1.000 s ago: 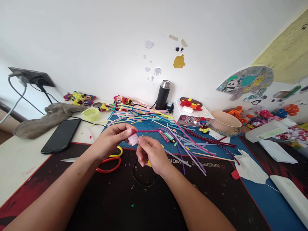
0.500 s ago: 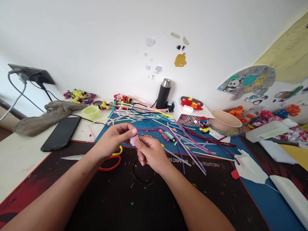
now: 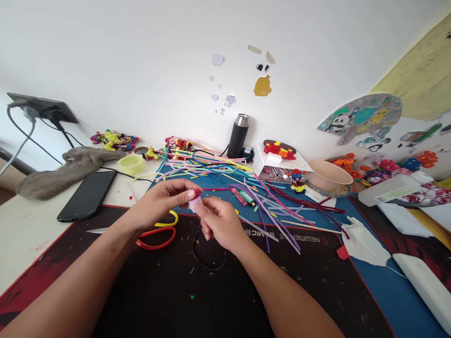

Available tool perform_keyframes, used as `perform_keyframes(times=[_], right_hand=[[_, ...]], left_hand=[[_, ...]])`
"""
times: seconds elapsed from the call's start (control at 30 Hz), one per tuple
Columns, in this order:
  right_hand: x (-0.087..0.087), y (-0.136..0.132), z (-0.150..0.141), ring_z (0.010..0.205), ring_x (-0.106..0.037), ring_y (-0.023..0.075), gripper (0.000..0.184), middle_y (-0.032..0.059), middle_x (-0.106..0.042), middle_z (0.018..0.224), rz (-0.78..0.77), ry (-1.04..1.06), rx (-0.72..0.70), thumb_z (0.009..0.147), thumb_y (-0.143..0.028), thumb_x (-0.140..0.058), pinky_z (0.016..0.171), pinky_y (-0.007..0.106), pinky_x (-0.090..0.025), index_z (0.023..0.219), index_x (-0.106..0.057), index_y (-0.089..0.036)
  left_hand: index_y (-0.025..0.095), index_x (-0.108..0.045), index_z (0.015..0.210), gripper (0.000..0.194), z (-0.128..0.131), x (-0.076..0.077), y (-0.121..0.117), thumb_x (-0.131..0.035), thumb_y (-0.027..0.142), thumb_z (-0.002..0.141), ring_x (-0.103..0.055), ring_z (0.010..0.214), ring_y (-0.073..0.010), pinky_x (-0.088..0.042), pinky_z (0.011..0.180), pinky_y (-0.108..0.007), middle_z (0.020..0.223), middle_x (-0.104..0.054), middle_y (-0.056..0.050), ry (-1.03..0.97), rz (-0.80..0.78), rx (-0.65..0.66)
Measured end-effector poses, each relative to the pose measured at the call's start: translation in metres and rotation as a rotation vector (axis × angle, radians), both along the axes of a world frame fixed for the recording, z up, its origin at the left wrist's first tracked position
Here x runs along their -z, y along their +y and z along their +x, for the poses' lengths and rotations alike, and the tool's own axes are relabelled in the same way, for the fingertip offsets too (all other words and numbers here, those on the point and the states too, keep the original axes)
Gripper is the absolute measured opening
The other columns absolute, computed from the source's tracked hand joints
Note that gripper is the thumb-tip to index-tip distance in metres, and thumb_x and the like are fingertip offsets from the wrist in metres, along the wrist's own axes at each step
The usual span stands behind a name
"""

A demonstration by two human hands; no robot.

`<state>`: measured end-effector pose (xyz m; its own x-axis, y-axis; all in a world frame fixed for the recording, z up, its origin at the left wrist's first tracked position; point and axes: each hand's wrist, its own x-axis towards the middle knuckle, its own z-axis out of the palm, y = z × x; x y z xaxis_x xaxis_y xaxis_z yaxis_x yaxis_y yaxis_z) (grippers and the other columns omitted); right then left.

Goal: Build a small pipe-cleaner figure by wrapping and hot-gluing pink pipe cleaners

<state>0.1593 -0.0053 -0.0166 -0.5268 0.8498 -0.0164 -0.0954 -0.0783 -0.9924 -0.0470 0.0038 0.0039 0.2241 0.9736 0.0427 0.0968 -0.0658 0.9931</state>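
Observation:
Above the dark desk mat [image 3: 169, 300], my left hand [image 3: 160, 201] pinches a small pale pink fuzzy piece [image 3: 195, 203] with a magenta pipe cleaner [image 3: 214, 189] sticking out to the right. My right hand [image 3: 220, 223] meets it from below, fingers closed on the same pink piece. Red and yellow scissors [image 3: 158, 234] lie on the mat just under my left wrist.
A heap of coloured pipe cleaners [image 3: 225, 176] spreads behind my hands. A black phone [image 3: 88, 195] and a grey cloth [image 3: 66, 171] lie at the left. A black flask [image 3: 237, 136], a bowl [image 3: 329, 174] and a white tissue [image 3: 364, 244] stand to the right.
My right hand has moved up and left against the pink piece. Both hands have stayed in nearly the same place.

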Motion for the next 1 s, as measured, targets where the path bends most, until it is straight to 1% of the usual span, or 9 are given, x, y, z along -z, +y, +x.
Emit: perform_keyframes(times=[0.13, 0.23, 0.33, 0.43, 0.5, 0.6, 0.83, 0.9, 1.0], right_hand=[[0.001, 0.001, -0.001, 0.040, -0.050, 0.0095, 0.052, -0.0071, -0.058, 0.055, -0.032, 0.015, -0.028, 0.095, -0.070, -0.068, 0.043, 0.023, -0.034, 0.102, -0.069, -0.018], [0.001, 0.001, -0.001, 0.040, -0.051, 0.0095, 0.052, -0.0065, -0.062, 0.060, -0.059, 0.031, -0.010, 0.093, -0.069, -0.071, 0.042, 0.023, -0.034, 0.104, -0.066, -0.019], [0.001, 0.001, -0.001, 0.040, -0.051, 0.0095, 0.049, -0.0079, -0.058, 0.056, -0.020, 0.003, 0.010, 0.094, -0.067, -0.072, 0.043, 0.022, -0.035, 0.103, -0.066, -0.019], [0.003, 0.000, 0.000, 0.039, -0.050, 0.0100, 0.046, -0.0093, -0.054, 0.051, 0.032, -0.024, 0.019, 0.097, -0.065, -0.069, 0.045, 0.023, -0.038, 0.101, -0.067, -0.020], [0.005, 0.000, 0.000, 0.038, -0.049, 0.0103, 0.045, -0.0101, -0.051, 0.049, 0.057, -0.036, 0.023, 0.099, -0.065, -0.066, 0.046, 0.024, -0.040, 0.098, -0.066, -0.020], [0.008, 0.002, 0.000, 0.037, -0.049, 0.0108, 0.045, -0.0105, -0.048, 0.047, 0.090, -0.084, 0.032, 0.100, -0.066, -0.065, 0.045, 0.024, -0.038, 0.093, -0.065, -0.021], [0.009, 0.005, 0.004, 0.038, -0.046, 0.0107, 0.045, -0.0090, -0.047, 0.044, 0.141, -0.131, 0.073, 0.101, -0.063, -0.065, 0.047, 0.025, -0.035, 0.082, -0.064, -0.022], [0.008, 0.004, 0.005, 0.038, -0.046, 0.0110, 0.046, -0.0085, -0.047, 0.045, 0.149, -0.134, 0.070, 0.102, -0.063, -0.064, 0.047, 0.025, -0.035, 0.083, -0.066, -0.021], [0.008, 0.003, 0.005, 0.039, -0.046, 0.0111, 0.047, -0.0082, -0.047, 0.045, 0.159, -0.132, 0.092, 0.102, -0.063, -0.063, 0.048, 0.025, -0.036, 0.078, -0.062, -0.022]], left_hand=[[0.022, -0.083, 0.092, 0.039, 0.005, -0.008, -0.001, -0.083, 0.061, 0.085, -0.057, 0.070, -0.0184, -0.049, 0.065, -0.027, 0.079, -0.071, -0.003, 0.012, 0.005, -0.014], [0.022, -0.082, 0.091, 0.040, 0.008, -0.009, -0.001, -0.086, 0.061, 0.082, -0.056, 0.068, -0.0174, -0.048, 0.063, -0.027, 0.078, -0.070, -0.003, 0.012, 0.013, -0.022], [0.022, -0.082, 0.093, 0.041, 0.007, -0.009, -0.002, -0.088, 0.061, 0.080, -0.057, 0.069, -0.0180, -0.049, 0.062, -0.027, 0.079, -0.071, -0.003, 0.024, 0.010, -0.011], [0.023, -0.083, 0.097, 0.039, 0.005, -0.011, -0.004, -0.088, 0.059, 0.080, -0.063, 0.078, -0.0213, -0.052, 0.068, -0.028, 0.088, -0.076, -0.006, 0.038, 0.000, 0.027], [0.023, -0.082, 0.093, 0.038, 0.006, -0.013, -0.005, -0.089, 0.058, 0.080, -0.066, 0.082, -0.0232, -0.054, 0.072, -0.030, 0.089, -0.077, -0.007, 0.043, -0.019, 0.051], [0.021, -0.080, 0.087, 0.041, 0.011, -0.015, -0.006, -0.087, 0.061, 0.080, -0.065, 0.078, -0.0230, -0.054, 0.069, -0.031, 0.083, -0.076, -0.006, 0.044, -0.047, 0.068], [0.020, -0.078, 0.086, 0.042, 0.018, 0.001, -0.002, -0.087, 0.061, 0.081, -0.062, 0.071, -0.0191, -0.053, 0.066, -0.028, 0.080, -0.072, -0.004, -0.058, -0.049, 0.018], [0.020, -0.080, 0.086, 0.041, 0.020, 0.003, -0.002, -0.091, 0.058, 0.076, -0.060, 0.069, -0.0179, -0.052, 0.063, -0.027, 0.079, -0.072, -0.004, -0.117, -0.084, 0.017], [0.020, -0.080, 0.082, 0.041, 0.025, 0.001, -0.003, -0.096, 0.056, 0.070, -0.057, 0.065, -0.0159, -0.048, 0.058, -0.025, 0.075, -0.071, -0.003, -0.203, -0.139, -0.003]])
